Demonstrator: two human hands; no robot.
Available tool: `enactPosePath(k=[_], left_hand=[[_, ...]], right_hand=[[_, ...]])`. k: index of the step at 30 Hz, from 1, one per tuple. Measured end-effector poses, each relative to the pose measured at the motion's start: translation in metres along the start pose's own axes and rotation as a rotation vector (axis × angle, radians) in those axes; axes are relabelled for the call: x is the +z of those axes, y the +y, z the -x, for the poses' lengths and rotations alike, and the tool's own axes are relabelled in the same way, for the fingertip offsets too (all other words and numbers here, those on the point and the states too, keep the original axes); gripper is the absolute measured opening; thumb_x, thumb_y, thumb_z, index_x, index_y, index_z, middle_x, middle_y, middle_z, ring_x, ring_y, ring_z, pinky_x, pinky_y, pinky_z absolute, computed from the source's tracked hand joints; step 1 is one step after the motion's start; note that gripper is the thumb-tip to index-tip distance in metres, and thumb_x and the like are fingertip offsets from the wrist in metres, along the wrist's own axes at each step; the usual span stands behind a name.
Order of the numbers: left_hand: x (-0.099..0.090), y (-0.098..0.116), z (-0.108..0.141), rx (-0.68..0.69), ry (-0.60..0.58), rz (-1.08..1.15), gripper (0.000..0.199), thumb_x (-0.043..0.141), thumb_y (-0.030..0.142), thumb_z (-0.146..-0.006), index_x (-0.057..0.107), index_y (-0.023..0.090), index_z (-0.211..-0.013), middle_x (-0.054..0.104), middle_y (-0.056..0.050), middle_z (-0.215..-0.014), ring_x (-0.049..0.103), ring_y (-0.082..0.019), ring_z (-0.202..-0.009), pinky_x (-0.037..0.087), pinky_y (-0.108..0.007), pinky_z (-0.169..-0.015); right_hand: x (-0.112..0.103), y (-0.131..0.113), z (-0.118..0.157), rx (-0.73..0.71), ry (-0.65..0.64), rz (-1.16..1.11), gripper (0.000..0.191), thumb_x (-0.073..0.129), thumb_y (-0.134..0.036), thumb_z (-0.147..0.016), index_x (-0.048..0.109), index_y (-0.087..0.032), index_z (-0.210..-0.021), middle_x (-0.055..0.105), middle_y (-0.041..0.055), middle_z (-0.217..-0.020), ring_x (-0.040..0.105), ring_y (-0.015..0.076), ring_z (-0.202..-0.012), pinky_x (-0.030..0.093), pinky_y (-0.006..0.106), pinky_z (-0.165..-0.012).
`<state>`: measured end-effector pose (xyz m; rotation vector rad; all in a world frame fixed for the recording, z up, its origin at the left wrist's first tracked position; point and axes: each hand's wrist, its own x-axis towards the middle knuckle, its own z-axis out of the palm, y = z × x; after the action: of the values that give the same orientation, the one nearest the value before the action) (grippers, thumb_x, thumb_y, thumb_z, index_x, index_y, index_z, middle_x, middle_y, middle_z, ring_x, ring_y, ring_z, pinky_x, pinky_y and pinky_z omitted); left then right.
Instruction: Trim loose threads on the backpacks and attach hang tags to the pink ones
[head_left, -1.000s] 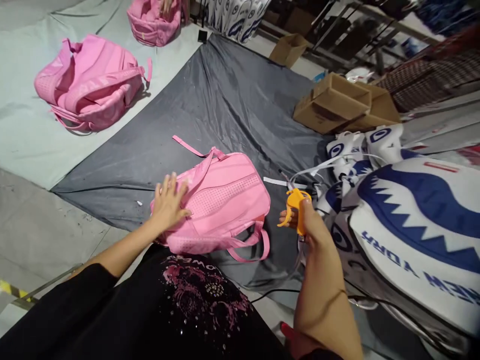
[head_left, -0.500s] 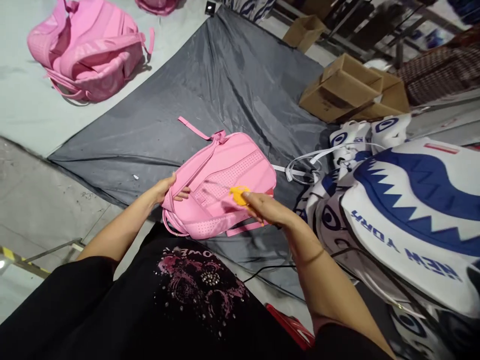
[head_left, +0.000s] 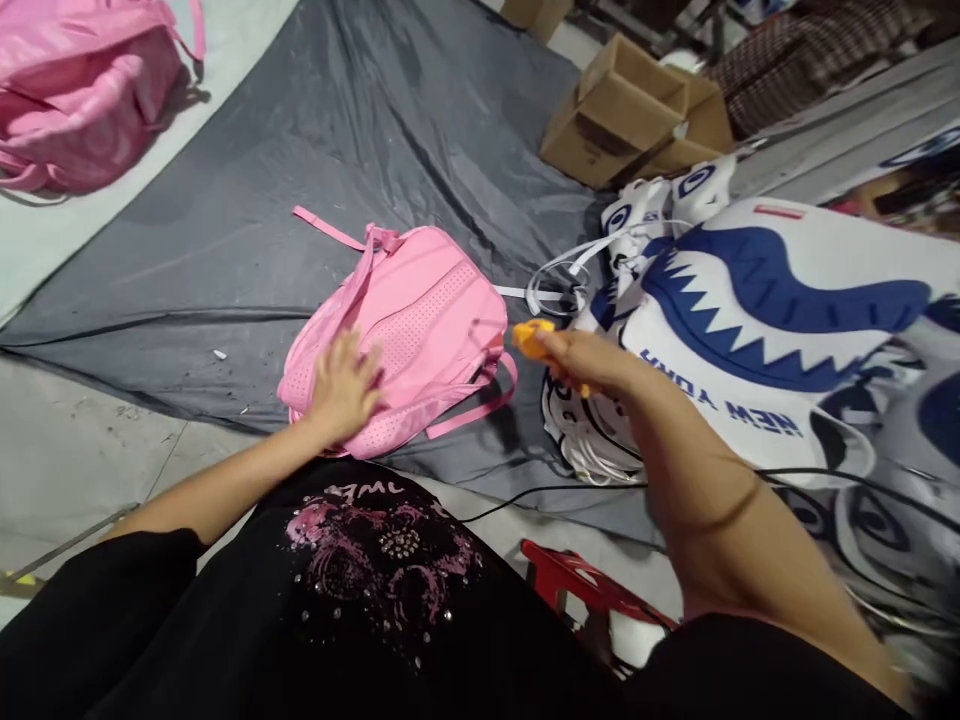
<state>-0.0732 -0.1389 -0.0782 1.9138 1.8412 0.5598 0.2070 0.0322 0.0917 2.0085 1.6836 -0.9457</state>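
Note:
A pink backpack (head_left: 427, 310) lies with its straps up on the grey sheet (head_left: 225, 250), close in front of my body. My left hand (head_left: 346, 390) rests on its lower left part, palm down with the fingers spread. To the right of the backpack, my right hand (head_left: 581, 358) is closed round a small orange tool (head_left: 532, 338). The tool points left, towards the backpack's right edge, and its thin tip is blurred.
White and blue shark-print bags (head_left: 750, 300) are piled at the right. Cardboard boxes (head_left: 622, 110) stand behind them. Another pink backpack (head_left: 90, 100) is at the upper left. A red stool (head_left: 592, 585) stands below, near a black cable (head_left: 525, 495).
My left hand has let go of the strap side and now lies flat on the backpack. My right hand has moved right with the orange tool, off the backpack. The view has shifted right.

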Motion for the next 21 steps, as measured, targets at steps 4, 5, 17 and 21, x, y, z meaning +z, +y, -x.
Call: enactPosePath(k=[4,5,17,21], left_hand=[[0.044,0.036,0.019,0.287,-0.416,-0.006,0.095,0.081,0.036,-0.074,0.035,0.017,-0.156,0.025,-0.027,-0.163,0.033,-0.046,-0.145,0.032,-0.062,-0.113],[0.052,0.04,0.02,0.246,-0.453,0.047,0.093,0.08,0.028,-0.073,0.037,0.016,-0.155,0.025,-0.028,-0.162,0.034,-0.046,-0.144,0.033,-0.062,-0.111],[0.058,0.007,-0.011,-0.511,-0.346,0.859,0.049,0.027,0.049,-0.104,0.055,0.015,-0.126,0.073,-0.016,-0.099,0.075,-0.025,-0.085,0.061,-0.038,-0.072],[0.059,-0.013,-0.035,-0.813,-0.325,1.049,0.045,0.029,0.047,-0.105,0.052,0.012,-0.12,0.072,-0.012,-0.08,0.072,-0.02,-0.062,0.055,-0.028,-0.052]], right_hand=[[0.009,0.029,0.022,0.008,-0.141,0.012,0.052,0.044,-0.066,-0.095,0.06,-0.02,-0.078,0.048,-0.0003,-0.048,0.043,0.0131,-0.036,0.034,0.027,-0.039],[0.012,0.034,0.027,-0.004,-0.161,-0.012,0.053,0.045,-0.069,-0.093,0.06,-0.021,-0.077,0.047,-0.0005,-0.047,0.042,0.0128,-0.035,0.034,0.027,-0.038],[0.012,0.029,0.029,-0.064,-0.08,-0.225,0.047,0.038,-0.056,-0.101,0.056,-0.02,-0.077,0.046,-0.0017,-0.049,0.041,0.0103,-0.038,0.034,0.024,-0.042],[0.015,0.03,0.038,-0.066,-0.384,-0.186,0.055,0.04,-0.065,-0.098,0.056,-0.02,-0.071,0.046,0.0002,-0.05,0.037,0.0103,-0.04,0.034,0.026,-0.044]])
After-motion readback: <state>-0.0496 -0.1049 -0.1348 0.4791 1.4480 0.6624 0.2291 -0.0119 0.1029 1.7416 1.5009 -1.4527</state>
